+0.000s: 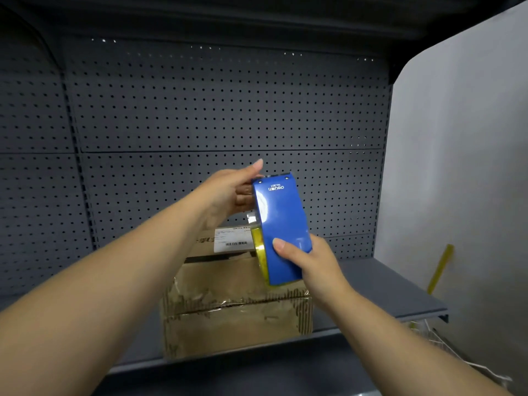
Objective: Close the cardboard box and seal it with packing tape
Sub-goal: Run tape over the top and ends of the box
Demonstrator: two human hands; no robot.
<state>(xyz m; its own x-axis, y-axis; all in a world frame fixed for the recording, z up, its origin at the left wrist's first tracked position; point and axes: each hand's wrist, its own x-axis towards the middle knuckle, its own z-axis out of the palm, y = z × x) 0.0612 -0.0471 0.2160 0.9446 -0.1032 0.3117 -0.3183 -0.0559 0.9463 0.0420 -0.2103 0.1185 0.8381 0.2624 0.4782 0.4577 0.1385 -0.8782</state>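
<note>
Facing a dark grey pegboard wall [228, 110], and working at the grey shelf [385, 290] running along its foot.

Dealing with the cardboard box [228, 324] sitting on that shelf near its front edge, flaps folded down, with a dark seam crossing the top from left to right. Seeing crinkled old tape [200, 298] along its near upper edge, but judging the seam as not yet sealed.

Holding the blue tape dispenser [281, 224] in the air above the right half of the box, apart from the lid. Keeping its long axis close to upright, the upper end tipping away toward the wall and a little leftward, the lower end pointing down at the box and back toward the body.

Clamping the right hand [311, 264] on the lower end, thumb lying flat on the blue face and fingers wrapping behind. Reaching the left hand [231, 192] to the upper end from the left, thumb sticking up, fingertips hiding behind the blue shell. Not managing to tell whether they are pinching anything there.

Judging the coming move as drawing a tape end out at the top. Needing then to bring the dispenser down and lay its axis along the seam directly beneath.

Noting the yellow tape roll [258, 247] peeking out at the left edge, just in front of the white label [230, 238] on the lid.
</note>
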